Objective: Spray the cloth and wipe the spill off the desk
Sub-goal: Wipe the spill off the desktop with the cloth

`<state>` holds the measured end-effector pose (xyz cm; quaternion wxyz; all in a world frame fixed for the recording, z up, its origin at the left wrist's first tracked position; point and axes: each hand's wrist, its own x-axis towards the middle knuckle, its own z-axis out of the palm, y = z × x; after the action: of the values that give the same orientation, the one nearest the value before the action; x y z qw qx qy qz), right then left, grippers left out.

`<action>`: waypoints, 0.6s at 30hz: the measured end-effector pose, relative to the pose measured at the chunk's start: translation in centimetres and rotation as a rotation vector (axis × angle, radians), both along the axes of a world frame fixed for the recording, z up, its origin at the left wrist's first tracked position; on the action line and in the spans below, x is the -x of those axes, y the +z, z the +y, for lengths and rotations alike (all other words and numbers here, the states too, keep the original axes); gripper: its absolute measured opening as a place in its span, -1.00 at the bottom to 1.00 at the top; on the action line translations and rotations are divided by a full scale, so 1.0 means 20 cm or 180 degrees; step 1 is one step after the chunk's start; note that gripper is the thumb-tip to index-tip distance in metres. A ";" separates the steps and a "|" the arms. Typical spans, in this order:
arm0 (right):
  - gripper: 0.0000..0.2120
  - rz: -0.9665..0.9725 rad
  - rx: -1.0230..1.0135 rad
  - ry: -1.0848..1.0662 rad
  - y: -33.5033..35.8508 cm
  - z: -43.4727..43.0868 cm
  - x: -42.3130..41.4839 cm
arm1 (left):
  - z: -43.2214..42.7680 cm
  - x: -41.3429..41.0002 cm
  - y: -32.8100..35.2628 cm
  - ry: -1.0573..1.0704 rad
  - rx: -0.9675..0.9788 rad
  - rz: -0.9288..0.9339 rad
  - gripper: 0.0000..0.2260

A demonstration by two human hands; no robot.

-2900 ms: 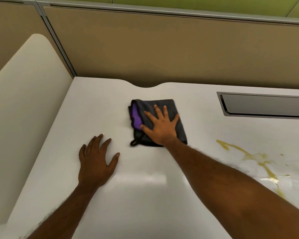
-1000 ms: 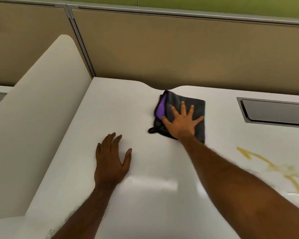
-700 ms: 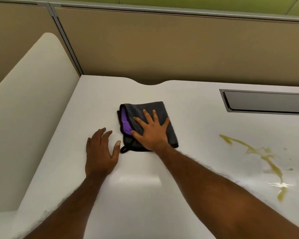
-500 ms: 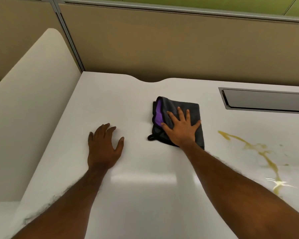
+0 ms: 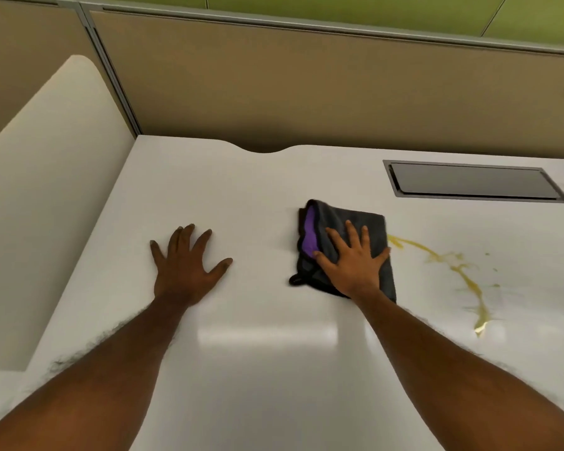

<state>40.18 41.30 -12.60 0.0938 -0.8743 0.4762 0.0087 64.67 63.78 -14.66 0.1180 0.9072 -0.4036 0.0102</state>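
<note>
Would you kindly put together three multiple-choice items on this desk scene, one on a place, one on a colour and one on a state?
1. Where does the spill lie relative to the cloth?
A. To its right
B. To its left
C. Hidden wholly beneath it

2. What colour shows inside the fold of the dark grey cloth?
A. Red
B. Purple
C. White

3. How is the left hand placed?
A. Gripping a bottle
B. Raised off the desk
C. Flat on the desk, fingers spread

Answers:
1. A: the yellowish spill streaks across the white desk to the right of the cloth, under the right hand.
2. B: a purple layer shows at the cloth's left edge.
3. C: the left hand lies palm down on the desk, holding nothing.
</note>
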 end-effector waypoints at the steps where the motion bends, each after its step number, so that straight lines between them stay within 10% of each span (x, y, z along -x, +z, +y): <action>1: -0.28 0.0022 -0.0019 -0.0209 0.00 0.02 -0.01 | 0.00 -0.01 0.00 0.0008 -0.0062 0.0000 -0.26; 9: -0.28 0.0094 -0.0048 0.0868 -0.02 0.40 0.03 | 0.00 -0.01 0.04 0.0008 -0.0449 0.0451 -0.30; 18: -0.27 0.0071 -0.0136 0.0173 0.03 0.35 0.25 | 0.13 0.15 0.03 -0.0120 -0.0718 0.0446 -0.20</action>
<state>35.15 48.39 -12.06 0.1069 -0.8845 0.4531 0.0312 61.66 66.42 -14.13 0.0433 0.9055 -0.4100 -0.1008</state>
